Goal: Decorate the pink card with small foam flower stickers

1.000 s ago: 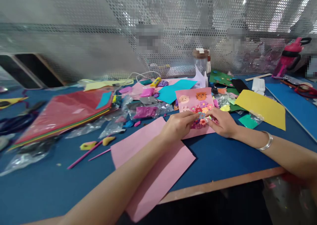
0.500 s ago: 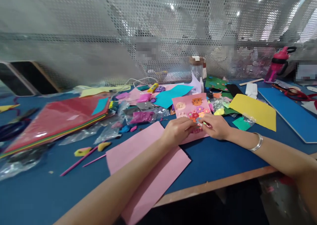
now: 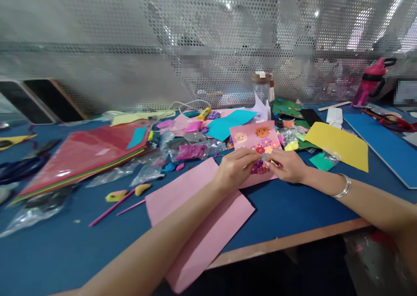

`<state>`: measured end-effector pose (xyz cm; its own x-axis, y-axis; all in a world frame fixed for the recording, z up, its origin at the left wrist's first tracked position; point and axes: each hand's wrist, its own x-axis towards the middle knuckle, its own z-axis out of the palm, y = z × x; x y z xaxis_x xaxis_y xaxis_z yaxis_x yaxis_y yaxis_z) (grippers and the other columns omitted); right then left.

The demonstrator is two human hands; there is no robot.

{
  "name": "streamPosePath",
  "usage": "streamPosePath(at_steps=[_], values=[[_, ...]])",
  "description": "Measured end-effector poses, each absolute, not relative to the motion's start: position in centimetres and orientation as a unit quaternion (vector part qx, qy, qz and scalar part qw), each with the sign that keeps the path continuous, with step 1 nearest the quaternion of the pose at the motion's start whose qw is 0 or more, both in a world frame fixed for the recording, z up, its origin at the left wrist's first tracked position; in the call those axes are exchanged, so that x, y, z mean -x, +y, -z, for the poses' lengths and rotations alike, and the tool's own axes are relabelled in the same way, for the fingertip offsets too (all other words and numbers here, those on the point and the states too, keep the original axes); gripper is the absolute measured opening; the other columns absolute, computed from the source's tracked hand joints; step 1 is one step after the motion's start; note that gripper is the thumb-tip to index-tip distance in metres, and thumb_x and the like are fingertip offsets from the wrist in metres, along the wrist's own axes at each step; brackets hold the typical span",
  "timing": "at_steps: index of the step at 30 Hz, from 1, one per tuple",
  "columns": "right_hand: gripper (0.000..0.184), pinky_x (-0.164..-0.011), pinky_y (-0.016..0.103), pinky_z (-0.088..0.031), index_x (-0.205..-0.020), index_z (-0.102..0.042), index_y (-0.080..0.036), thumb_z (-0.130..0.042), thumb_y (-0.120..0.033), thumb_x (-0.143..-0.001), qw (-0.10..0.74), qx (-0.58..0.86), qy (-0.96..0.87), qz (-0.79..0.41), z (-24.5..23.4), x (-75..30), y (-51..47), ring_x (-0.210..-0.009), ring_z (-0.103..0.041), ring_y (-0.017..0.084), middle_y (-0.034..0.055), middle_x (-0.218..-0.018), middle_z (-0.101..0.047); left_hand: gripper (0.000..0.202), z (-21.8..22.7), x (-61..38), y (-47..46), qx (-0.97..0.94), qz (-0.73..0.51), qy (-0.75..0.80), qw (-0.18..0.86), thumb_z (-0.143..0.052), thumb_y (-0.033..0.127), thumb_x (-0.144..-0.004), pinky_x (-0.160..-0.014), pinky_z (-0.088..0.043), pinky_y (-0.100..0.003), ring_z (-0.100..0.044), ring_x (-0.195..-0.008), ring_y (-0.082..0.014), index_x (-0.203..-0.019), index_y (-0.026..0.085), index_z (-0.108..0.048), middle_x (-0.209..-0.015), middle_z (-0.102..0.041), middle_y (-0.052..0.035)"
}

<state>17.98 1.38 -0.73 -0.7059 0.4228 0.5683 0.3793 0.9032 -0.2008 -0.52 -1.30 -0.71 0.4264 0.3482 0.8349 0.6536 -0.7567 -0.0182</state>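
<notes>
A pink sheet (image 3: 240, 129) decorated with small clay shapes lies in front of me. On it are an orange cat face (image 3: 262, 132), a pale pig-like face (image 3: 241, 138) and a cluster of colourful flowers (image 3: 260, 150). My left hand (image 3: 237, 167) is over the sheet's lower left part, fingers pinched together. Facing it, my right hand (image 3: 288, 165) has its thumb and fingers closed over the flowers. The fingertips of both hands nearly meet, and whatever small thing they hold is too tiny to make out. A larger plain pink sheet (image 3: 208, 239) lies under my left forearm.
To the left lie a stack of coloured sheets (image 3: 87, 157) and pink modelling tools (image 3: 112, 207). Clay packets (image 3: 190, 151) crowd the middle. A yellow sheet (image 3: 339, 141), a blue board (image 3: 384, 146) and a pink bottle (image 3: 371, 83) are at right; a lidded jar (image 3: 261, 87) stands behind.
My right thumb and fingers have shifted slightly over the flowers; the small greenish piece seen at them before is less visible. Both hands stay at the decorated sheet. The whole view has shifted slightly.
</notes>
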Motion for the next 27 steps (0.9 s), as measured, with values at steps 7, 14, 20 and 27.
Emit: streamPosePath(at_steps=[7,14,20,27], values=[[0.014,-0.056,0.023,-0.035,-0.077,-0.053,-0.016,-0.040,-0.021,-0.080,0.315,0.212,-0.924,-0.037,0.7,-18.1,1.5,-0.062,-0.047,0.012,0.0026,-0.069,-0.054,0.014,0.3,0.3,-1.8,0.842,0.405,-0.310,0.177,-0.047,0.012,-0.082,-0.064,-0.048,-0.024,-0.056,-0.072,-0.0138,-0.092,0.012,-0.057,-0.076,-0.060,-0.0072],[0.019,-0.054,0.024,-0.036,-0.081,-0.053,-0.016,-0.037,-0.027,-0.084,0.366,0.231,-0.899,-0.062,0.1,-18.4,1.3,-0.058,-0.047,0.011,0.0026,-0.069,-0.055,0.023,-0.2,0.3,-2.3,0.827,0.401,-0.357,0.167,-0.035,0.012,-0.086,-0.064,-0.047,-0.026,-0.051,-0.074,-0.0138,-0.101,0.011,-0.053,-0.080,-0.054,-0.0081],[0.020,-0.056,0.025,-0.037,-0.082,-0.053,-0.017,-0.035,-0.027,-0.085,0.396,0.234,-0.888,-0.018,-0.8,-19.1,1.5,-0.060,-0.050,0.012,0.0030,-0.069,-0.056,0.019,-0.5,0.5,-2.4,0.843,0.370,-0.343,0.188,-0.041,0.019,-0.086,-0.058,-0.045,-0.024,-0.052,-0.066,-0.0123,-0.092,0.013,-0.057,-0.070,-0.056,-0.0050],[0.018,-0.055,0.025,-0.040,-0.082,-0.058,-0.018,-0.045,-0.030,-0.080,0.374,0.217,-0.901,-0.021,-0.5,-19.2,2.0,-0.060,-0.053,0.013,0.0030,-0.068,-0.060,0.017,-0.3,-0.1,-2.7,0.854,0.352,-0.356,0.140,-0.041,0.017,-0.085,-0.064,-0.048,-0.025,-0.058,-0.074,-0.0142,-0.095,0.012,-0.053,-0.080,-0.062,-0.0072]])
